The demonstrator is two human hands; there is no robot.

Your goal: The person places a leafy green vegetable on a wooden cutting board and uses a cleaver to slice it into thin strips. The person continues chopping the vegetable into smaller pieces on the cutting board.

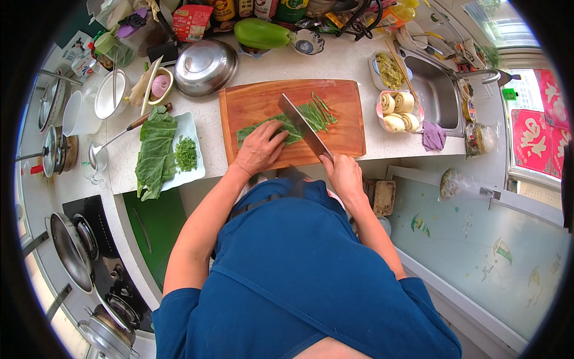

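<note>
On the wooden cutting board (260,96) lies a green leaf vegetable (251,129), layered flat. My left hand (264,146) presses it down with spread fingertips just left of the blade. The handle of a cleaver (305,128) is gripped in my right hand (344,177); its blade slants up and left across the leaf. Thin cut green strips (316,116) lie to the right of the blade, a few of them loose. Left of the board, a pale plate (188,125) bears chopped greens (185,154) and a large whole leaf (156,150) that hangs over its edge.
An upturned steel bowl (206,65) and a green gourd-like vegetable (262,33) stand behind the board. To the right are rolled dough pieces (398,110), a container of chopped greenish food (390,72) with chopsticks, and the sink (435,89). A ladle (107,141) and stove (112,269) are left.
</note>
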